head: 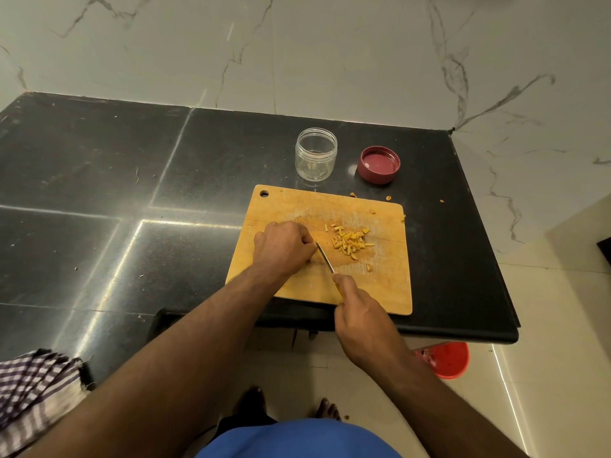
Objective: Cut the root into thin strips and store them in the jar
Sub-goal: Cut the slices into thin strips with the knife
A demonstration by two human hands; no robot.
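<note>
A wooden cutting board (380,292) lies near the counter's front right corner. On it sits a small heap of yellow-orange root strips (351,242). My left hand (284,246) is curled on the board left of the heap, fingers pressed down; what it holds is hidden under the fingers. My right hand (360,312) grips the handle of a thin knife (325,258), whose blade points up-left and meets the left hand's fingertips. Behind the board stands a clear jar (316,157), uncapped, and its red lid (379,164) lies upturned to the right.
The black stone counter (132,193) meets a marble wall behind and ends close on the right. A few stray root bits (353,195) lie past the board's far edge. A checked cloth (36,388) hangs at the front left. A red bucket (446,358) stands on the floor.
</note>
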